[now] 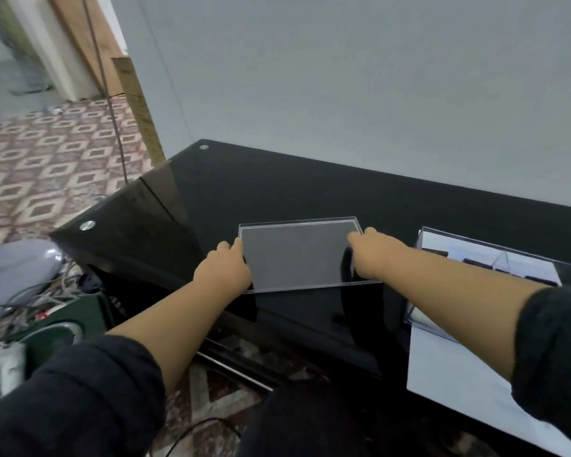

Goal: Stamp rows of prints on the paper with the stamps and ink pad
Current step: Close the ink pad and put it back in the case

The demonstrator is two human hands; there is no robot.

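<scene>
I see both hands out over the black glass table (277, 192), each gripping one side of a clear plastic lid (300, 255) that lies flat near the middle of the table. My left hand (223, 268) has its fingers curled round the lid's left edge, thumb side up, with the knuckles bent over the rim. My right hand (371, 250) holds the lid's right edge the same way, fingers wrapped over the far right corner; I cannot tell how far the fingertips reach underneath. Whether the lid sits on the table or is raised just clear of it I cannot tell.

To the right of the lid, close beside my right forearm, stands a clear plastic box (475, 255) on the table. Inside it I make out several dark stamps (475, 261) in a row against a white base, partly hidden behind my arm; the ink pad I cannot pick out among them. In front of the box, at the table's near right edge, lies the white paper (452, 374), partly covered by my dark sleeve (554, 357).

To the left of the table, on the patterned tile floor (47, 153), lie a grey bag (10, 272), tangled cables (47, 298) and a dark green speaker (66, 324).
</scene>
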